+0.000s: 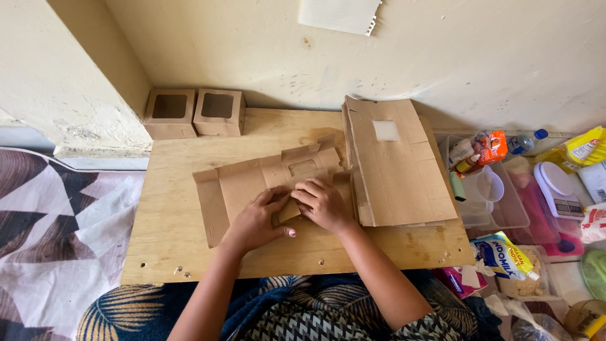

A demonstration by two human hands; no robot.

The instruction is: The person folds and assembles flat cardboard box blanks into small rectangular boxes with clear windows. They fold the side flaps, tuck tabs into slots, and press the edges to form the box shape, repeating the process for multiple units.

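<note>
The wooden bench point(189, 252) carries everything. At two o'clock from its middle lies a stack of flat cardboard blanks point(398, 170), and at eleven o'clock, against the wall, stand two folded window boxes point(193, 112). At the centre lies one flat box blank point(252, 186), window cutout uppermost. The left hand point(255, 221) presses flat on it, fingers spread narrowly, pinning a small flap. The right hand point(323, 203), at three o'clock from the left and touching it, curls its fingers over the same flap. Folding well seems to call for steady downward pressure on the panel and creasing exactly along the scored line.
</note>
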